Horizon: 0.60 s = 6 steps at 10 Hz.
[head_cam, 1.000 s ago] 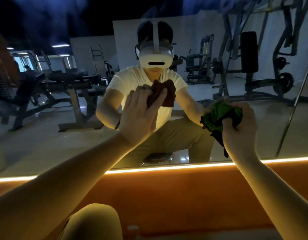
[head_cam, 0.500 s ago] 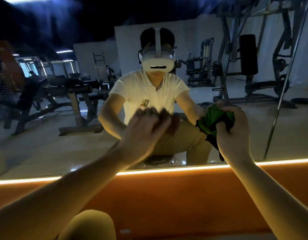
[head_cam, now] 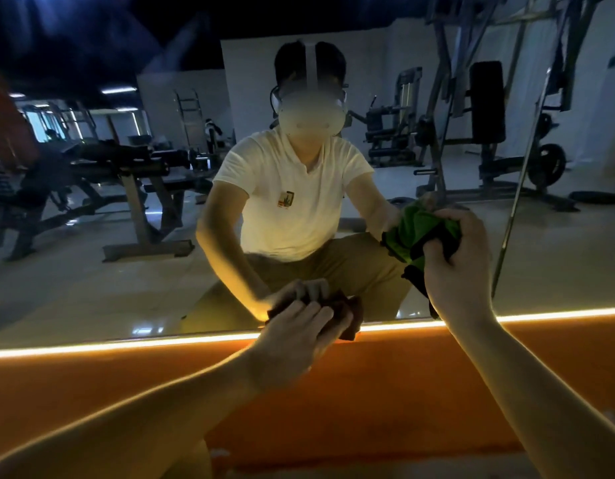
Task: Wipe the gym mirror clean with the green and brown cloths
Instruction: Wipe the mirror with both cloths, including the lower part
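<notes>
The gym mirror (head_cam: pixel 91 271) fills the wall in front of me and reflects a crouching person in a white shirt. My left hand (head_cam: pixel 295 337) presses the brown cloth (head_cam: pixel 352 318) flat against the glass at the mirror's bottom edge, fingers laid over it. My right hand (head_cam: pixel 460 267) grips the bunched green cloth (head_cam: pixel 416 233) with dark trim and holds it against the glass, higher and to the right.
A glowing light strip (head_cam: pixel 126 344) runs along the mirror's lower edge above an orange wall panel (head_cam: pixel 368 392). A vertical seam (head_cam: pixel 517 188) in the mirror lies just right of my right hand. Weight benches and machines show in the reflection.
My left hand has swept the brown cloth down the glass from chest height to the bottom edge. My right hand with the green cloth has stayed nearly in place.
</notes>
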Each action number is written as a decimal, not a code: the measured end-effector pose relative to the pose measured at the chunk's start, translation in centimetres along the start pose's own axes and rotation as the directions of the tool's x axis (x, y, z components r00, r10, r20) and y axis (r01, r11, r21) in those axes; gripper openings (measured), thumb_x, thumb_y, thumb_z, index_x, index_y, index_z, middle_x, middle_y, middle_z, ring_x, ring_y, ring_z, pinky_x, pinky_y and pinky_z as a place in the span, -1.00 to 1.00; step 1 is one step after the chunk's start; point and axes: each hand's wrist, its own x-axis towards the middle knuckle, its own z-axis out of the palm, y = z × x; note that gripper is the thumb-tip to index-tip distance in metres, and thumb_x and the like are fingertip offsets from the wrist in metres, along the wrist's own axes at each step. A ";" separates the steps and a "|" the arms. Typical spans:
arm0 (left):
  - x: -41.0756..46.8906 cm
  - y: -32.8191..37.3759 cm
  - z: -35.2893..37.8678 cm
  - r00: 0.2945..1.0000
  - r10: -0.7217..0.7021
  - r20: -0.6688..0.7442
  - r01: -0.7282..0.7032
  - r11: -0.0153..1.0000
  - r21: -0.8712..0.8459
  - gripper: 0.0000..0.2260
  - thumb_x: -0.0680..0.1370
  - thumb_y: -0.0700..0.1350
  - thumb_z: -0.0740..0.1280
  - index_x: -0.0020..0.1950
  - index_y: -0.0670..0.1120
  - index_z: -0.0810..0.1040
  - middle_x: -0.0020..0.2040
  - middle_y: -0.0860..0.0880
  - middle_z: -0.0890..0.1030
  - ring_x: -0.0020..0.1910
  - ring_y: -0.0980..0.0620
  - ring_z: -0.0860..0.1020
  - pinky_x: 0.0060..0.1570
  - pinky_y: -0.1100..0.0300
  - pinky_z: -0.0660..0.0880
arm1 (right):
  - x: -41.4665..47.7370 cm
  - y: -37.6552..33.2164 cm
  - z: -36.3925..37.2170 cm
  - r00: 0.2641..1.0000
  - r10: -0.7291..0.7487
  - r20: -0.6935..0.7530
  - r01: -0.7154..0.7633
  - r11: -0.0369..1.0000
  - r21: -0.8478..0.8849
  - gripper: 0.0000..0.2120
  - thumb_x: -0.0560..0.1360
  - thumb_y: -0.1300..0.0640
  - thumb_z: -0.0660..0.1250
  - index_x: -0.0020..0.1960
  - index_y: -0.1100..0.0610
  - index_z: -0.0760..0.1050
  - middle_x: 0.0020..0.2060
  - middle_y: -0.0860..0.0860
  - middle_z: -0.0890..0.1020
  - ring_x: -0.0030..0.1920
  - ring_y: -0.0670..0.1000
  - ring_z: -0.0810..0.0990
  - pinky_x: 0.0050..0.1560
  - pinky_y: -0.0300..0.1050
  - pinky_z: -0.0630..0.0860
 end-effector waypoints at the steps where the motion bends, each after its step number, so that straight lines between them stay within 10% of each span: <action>1: 3.0 -3.0 -0.3 0.998 -0.018 -0.066 0.026 0.991 0.131 -0.74 0.62 -0.21 0.27 0.28 -0.21 0.57 0.11 -0.22 0.43 0.05 -0.10 0.38 -0.03 -0.03 0.52 | 0.5 0.5 -0.6 0.999 -0.041 -0.008 0.041 0.999 0.018 -0.74 0.54 0.41 0.29 0.21 0.25 0.46 0.11 0.15 0.51 0.04 -0.12 0.46 0.00 -0.53 0.36; 3: 8.2 -5.2 0.4 0.944 -0.292 -0.154 0.314 0.938 0.146 -0.53 0.63 -0.14 0.37 0.52 -0.12 0.35 0.24 -0.30 0.48 0.16 -0.19 0.46 0.12 -0.02 0.39 | 0.7 1.8 -0.8 0.996 -0.083 -0.021 0.084 0.995 0.052 -0.74 0.52 0.46 0.28 0.17 0.28 0.46 0.09 0.16 0.52 0.06 -0.03 0.50 0.04 -0.48 0.38; 5: 0.7 3.0 4.5 0.971 0.011 0.240 -0.025 0.998 0.056 -0.41 0.55 -0.17 0.32 0.57 -0.15 0.27 0.18 -0.20 0.37 0.16 -0.19 0.48 0.26 -0.15 0.45 | 0.5 3.2 -1.6 0.994 -0.103 0.018 0.102 0.992 0.072 -0.76 0.55 0.41 0.28 0.18 0.24 0.45 0.11 0.10 0.51 0.09 -0.20 0.48 0.06 -0.32 0.47; 6: -2.2 5.3 5.3 0.862 0.108 0.496 -0.163 0.984 0.069 -0.50 0.61 -0.13 0.16 0.57 -0.15 0.31 0.14 -0.13 0.45 0.05 -0.10 0.52 0.15 -0.04 0.44 | 0.1 3.4 -2.1 0.998 -0.045 0.050 0.043 0.999 0.031 -0.75 0.56 0.37 0.30 0.23 0.22 0.46 0.13 0.08 0.49 0.01 -0.29 0.43 0.00 -0.51 0.38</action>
